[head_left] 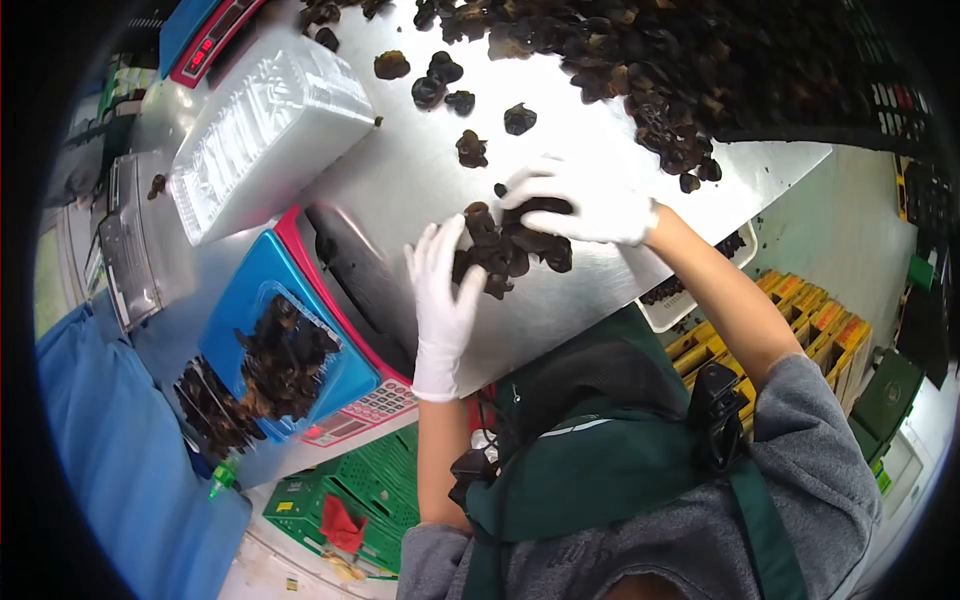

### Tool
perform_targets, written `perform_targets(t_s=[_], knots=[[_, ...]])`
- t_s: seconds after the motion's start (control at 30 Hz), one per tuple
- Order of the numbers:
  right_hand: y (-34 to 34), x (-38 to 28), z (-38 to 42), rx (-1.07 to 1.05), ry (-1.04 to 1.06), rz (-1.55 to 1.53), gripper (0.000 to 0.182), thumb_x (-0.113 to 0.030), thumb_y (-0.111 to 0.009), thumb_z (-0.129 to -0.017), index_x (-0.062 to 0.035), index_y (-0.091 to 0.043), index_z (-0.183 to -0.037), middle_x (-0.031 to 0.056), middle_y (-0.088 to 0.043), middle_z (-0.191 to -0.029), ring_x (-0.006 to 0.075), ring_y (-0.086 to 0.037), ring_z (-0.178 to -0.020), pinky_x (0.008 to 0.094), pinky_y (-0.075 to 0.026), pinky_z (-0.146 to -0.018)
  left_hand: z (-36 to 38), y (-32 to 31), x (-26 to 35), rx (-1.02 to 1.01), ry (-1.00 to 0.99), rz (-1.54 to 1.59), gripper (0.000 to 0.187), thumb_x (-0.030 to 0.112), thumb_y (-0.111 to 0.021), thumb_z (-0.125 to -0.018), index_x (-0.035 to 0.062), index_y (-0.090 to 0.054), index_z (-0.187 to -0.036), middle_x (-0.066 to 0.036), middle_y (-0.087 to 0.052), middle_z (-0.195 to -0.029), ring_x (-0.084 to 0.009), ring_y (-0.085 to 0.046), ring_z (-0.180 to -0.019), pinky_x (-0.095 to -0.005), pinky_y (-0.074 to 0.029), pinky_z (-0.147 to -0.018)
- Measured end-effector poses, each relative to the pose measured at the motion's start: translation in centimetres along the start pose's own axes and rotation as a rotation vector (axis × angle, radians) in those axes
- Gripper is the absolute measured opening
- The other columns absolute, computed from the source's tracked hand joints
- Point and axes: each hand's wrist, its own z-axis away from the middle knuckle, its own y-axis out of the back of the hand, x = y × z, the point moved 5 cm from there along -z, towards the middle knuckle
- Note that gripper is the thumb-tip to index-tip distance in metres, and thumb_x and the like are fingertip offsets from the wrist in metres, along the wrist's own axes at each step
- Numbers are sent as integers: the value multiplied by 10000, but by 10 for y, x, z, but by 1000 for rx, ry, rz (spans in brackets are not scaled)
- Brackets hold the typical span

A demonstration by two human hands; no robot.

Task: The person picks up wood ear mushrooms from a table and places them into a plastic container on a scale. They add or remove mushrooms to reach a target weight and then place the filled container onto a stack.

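On the metal table, a small heap of dark brown, ear-shaped pieces lies between my two gloved hands. My left hand, in a white glove, rests at the heap's left side with its fingers spread. Over the heap's upper right is my right hand, also white-gloved, its fingers curved around some dark pieces. Several loose pieces lie farther up the table. To the left, a clear tray of dark pieces sits on a blue-topped scale.
A large pile of dark pieces covers the table's far right. Stacked clear plastic trays stand at upper left, near a second scale. Green crates, yellow crates and a white basket are below table level.
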Motion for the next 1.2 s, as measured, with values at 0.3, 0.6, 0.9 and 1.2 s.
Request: perform_targets(t_s=[0.3, 0.6, 0.9, 1.2], knots=[[-35, -12, 32, 88, -409, 373, 1012, -144, -828, -621, -218, -328, -1498, 237, -351, -1475, 429, -435, -1285, 502, -392, -1056, 3, -24, 35, 68, 340, -378, 1001, 150, -810, -624, 112, -321, -1496, -207, -371, -1394, -393, -440, -1200, -480, -394, -1033], [-17, -61, -1, 342, -128, -243, 424, 65, -644, -668, -34, -586, -1076, 144, -616, -1086, 304, -604, -1036, 371, -491, -911, -5, -3, 44, 289, 145, 260, 710, 6, -705, -642, 36, -476, -1314, -195, -473, -1193, -375, -502, -1144, -403, -459, -979], [-13, -132, -40, 126, -153, -380, 377, 102, -616, -689, -23, -589, -1044, 101, -575, -1059, 226, -597, -978, 301, -481, -898, 34, 64, 50, 449, 197, 402, 694, 37, -743, -633, -3, -479, -1273, -210, -513, -1172, -385, -541, -1130, -425, -462, -974], [-87, -241, -172, -13, 293, -152, 346, 7, -679, -706, -56, -585, -1033, 137, -556, -1131, 341, -577, -1083, 381, -481, -937, 116, 235, -1, 488, 351, -376, 815, 51, -738, -656, 132, -447, -1413, -163, -502, -1273, -371, -477, -1142, -433, -405, -1033]])
